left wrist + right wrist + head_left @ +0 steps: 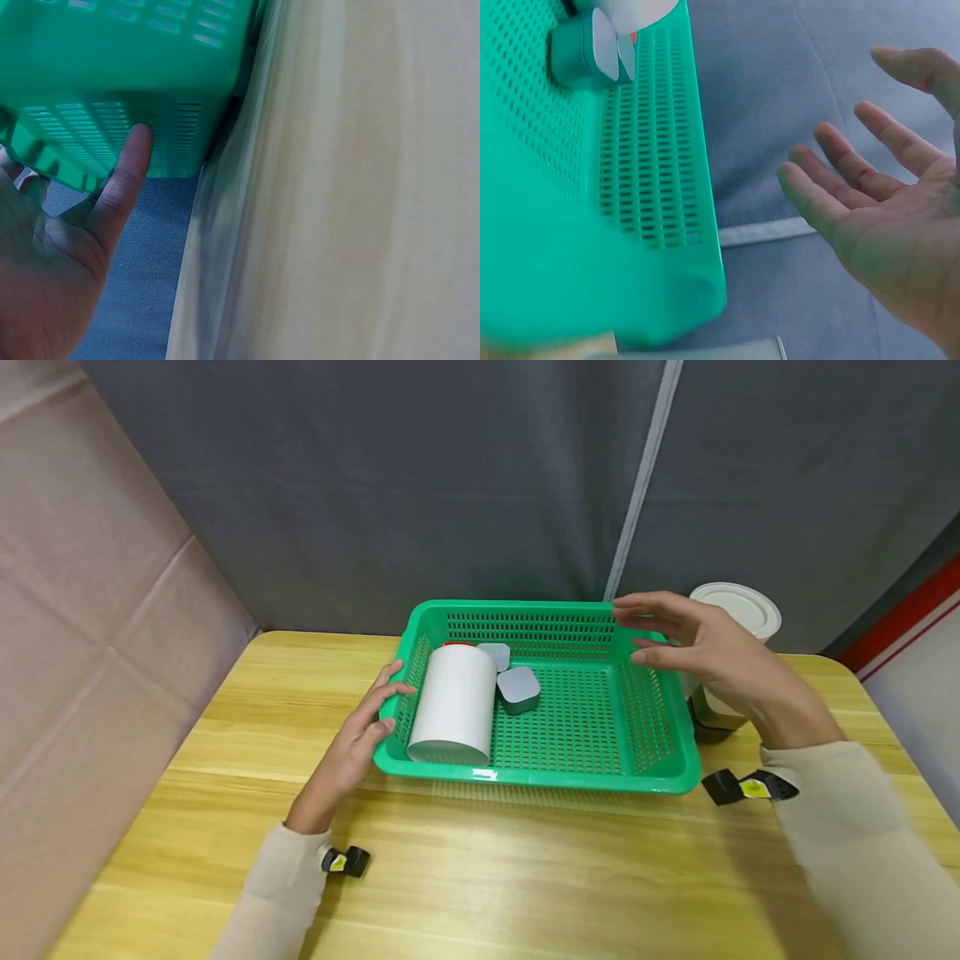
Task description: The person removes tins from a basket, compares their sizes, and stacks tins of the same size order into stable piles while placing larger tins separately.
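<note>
A green perforated plastic basket (592, 782) stands on the wooden table. At its left rim is my left hand (356, 739), its index finger reaching over the edge; in the left wrist view the thumb (124, 180) lies across the outer wall. Above the right back corner my right hand (693, 639) hovers with fingers spread, holding nothing. Inside, at the left, lies a large white cylinder (456, 702) with a bit of red at its far end. Beside it are two small rounded grey-topped boxes, one nearer (519, 687) and one farther back (495, 655).
A canister with a white lid (738, 607) stands right of the basket, partly behind my right hand. Grey curtain cloth (412, 485) hangs behind the table (487, 877), and pinkish cloth (97, 610) covers the left side.
</note>
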The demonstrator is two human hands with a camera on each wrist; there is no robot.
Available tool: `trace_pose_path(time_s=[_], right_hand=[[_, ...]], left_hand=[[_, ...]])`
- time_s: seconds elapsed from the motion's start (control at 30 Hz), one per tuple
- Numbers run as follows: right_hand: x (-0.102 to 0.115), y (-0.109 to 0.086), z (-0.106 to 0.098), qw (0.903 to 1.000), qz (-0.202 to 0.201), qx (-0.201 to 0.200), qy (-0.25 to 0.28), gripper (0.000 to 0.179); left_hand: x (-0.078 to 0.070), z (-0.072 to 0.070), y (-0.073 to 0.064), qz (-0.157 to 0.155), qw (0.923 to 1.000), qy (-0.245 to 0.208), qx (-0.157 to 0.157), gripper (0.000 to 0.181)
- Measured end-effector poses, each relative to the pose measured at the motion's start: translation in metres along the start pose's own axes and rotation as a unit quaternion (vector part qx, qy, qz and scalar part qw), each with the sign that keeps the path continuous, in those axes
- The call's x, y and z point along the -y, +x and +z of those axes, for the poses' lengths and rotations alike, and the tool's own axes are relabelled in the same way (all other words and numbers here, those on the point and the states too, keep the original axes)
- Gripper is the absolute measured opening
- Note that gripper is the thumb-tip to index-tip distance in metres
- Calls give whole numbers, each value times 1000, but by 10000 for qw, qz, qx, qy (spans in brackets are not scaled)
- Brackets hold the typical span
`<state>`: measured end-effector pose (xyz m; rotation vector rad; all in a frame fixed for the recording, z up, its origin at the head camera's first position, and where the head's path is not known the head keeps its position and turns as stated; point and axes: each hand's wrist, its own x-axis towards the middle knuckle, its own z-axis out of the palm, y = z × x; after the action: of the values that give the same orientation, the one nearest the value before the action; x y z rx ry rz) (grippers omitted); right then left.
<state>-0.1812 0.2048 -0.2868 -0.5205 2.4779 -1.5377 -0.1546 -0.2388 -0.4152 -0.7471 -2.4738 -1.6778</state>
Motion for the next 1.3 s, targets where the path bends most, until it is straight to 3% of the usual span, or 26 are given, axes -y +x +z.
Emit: trace_pose_path(time_s=[0.33, 0.8, 1.3], right_hand=[[4, 35, 21, 9922, -630, 343, 1020, 53], [-3, 82, 59, 9911, -469, 543, 1118, 51], [-18, 94, 78, 9929, -118, 631, 1003, 53]], left_hand=[[1, 0, 1, 11, 10000, -40, -6, 38], [0, 2, 0, 18, 10000, -30, -5, 37], [-2, 2, 0, 67, 9999, -96, 5, 38]])
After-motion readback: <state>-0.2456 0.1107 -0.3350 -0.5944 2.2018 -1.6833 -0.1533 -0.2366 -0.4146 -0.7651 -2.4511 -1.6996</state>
